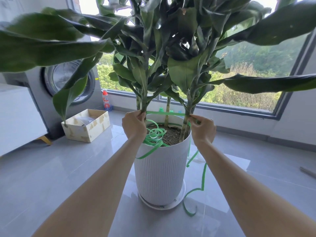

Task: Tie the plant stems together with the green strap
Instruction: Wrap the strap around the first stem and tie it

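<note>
My left hand (134, 125) sits just left of the frame's centre. Its fingers are curled, pinching the green strap (165, 113) against the left stem (143, 104) a little above the rim of the white pot (160, 173). My right hand (203, 130) is level with it, just right of centre, and its thumb and fingertips pinch the strap where it meets the right stem (187, 106). Between my hands the strap runs as a taut, nearly level band from stem to stem, crossing a thinner third stem (168, 106) that stands further back in the pot. I cannot tell on which side of the two outer stems it passes.

More of the strap lies in loose loops on the soil (172, 135) in the left half of the pot, with one length spilling over the near rim. Another length hangs below my right hand down the pot's right side and trails over the grey floor tiles (256, 168), curling beside the saucer (162, 205) under the pot at lower centre.

Broad dark leaves (42, 47) fill the upper half of the frame. At middle left an open cardboard box (89, 129) stands on the floor, with a washing machine (68, 82) behind it and a red-capped bottle (105, 100) by the window (248, 71)
</note>
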The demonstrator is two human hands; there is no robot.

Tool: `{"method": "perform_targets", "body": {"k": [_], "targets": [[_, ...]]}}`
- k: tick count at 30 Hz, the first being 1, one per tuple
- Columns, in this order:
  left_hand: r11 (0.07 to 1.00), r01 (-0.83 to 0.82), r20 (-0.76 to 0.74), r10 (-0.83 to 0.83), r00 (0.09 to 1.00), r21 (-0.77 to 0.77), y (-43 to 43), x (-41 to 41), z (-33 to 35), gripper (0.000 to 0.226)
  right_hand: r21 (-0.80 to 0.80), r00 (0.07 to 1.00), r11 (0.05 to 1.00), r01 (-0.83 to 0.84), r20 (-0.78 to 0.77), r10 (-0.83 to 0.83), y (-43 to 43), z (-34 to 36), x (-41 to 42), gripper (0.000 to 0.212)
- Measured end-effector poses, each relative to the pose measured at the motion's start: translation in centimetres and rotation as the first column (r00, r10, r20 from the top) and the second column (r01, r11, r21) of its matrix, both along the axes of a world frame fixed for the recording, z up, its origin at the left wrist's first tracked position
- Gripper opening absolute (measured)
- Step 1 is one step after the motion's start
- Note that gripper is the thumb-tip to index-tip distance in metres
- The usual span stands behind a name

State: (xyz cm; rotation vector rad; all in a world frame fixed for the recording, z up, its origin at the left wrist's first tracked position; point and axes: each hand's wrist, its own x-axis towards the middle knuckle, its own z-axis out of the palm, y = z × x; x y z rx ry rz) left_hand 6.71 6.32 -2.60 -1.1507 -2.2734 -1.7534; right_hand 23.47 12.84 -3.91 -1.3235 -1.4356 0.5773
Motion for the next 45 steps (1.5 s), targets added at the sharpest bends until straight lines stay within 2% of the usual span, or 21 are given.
{"method": "perform_targets", "body": {"k": [5,10,16,17,19,23,28,32,42,45], "targets": [[1.0,0.011,0.005,-0.011,1.0,0.001,0.1,-0.1,0.0,0.019,-0.037,0.997,0.996,0.077,-0.018,-0.078,-0.5,-0.1,-0.4,0.019],[1.0,0.017,-0.007,-0.017,1.0,0.005,0.0,-0.2,0.0,0.02,-0.121,0.988,0.99,0.077,-0.126,-0.093,-1.0,0.3,-0.8,0.019],[0.999,0.025,-0.05,-0.026,0.998,-0.019,-0.1,-0.4,0.3,0.022,-0.159,0.978,0.986,-0.051,-0.206,0.017,-1.2,0.8,-0.1,0.012],[0.999,0.029,-0.05,-0.03,0.998,-0.026,-0.2,-0.5,0.3,0.022,-0.167,0.979,0.982,-0.087,-0.197,0.053,-1.3,1.1,0.1,0.016],[0.998,0.035,-0.053,-0.037,0.998,-0.044,-0.2,-0.7,0.3,0.022,-0.19,0.978,0.967,-0.171,-0.152,0.143,-1.5,1.6,0.6,0.037],[0.997,0.055,-0.058,-0.058,0.997,-0.059,-0.4,-0.9,0.5,0.023,-0.26,0.917,0.886,-0.383,-0.218,0.333,-1.3,2.3,1.5,0.034],[0.994,0.075,-0.056,-0.079,0.995,-0.08,-0.8,-1.0,0.7,0.024,-0.366,0.897,0.826,-0.43,-0.064,0.438,-0.8,3.0,2.8,0.037],[0.992,0.071,-0.048,-0.076,0.996,-0.107,-1.0,-0.9,0.7,0.026,-0.36,0.885,0.827,-0.431,0.009,0.466,0.5,2.1,3.4,0.058],[0.994,0.067,0.078,-0.06,0.995,-0.081,-1.5,-1.2,0.7,0.027,-0.382,0.889,0.837,-0.392,0.075,0.451,1.5,1.5,2.9,0.074],[0.995,0.072,0.062,-0.067,0.996,-0.073,-1.7,-1.4,0.7,0.028,-0.379,0.896,0.839,-0.39,0.053,0.441,1.7,1.3,2.8,0.075]]}}
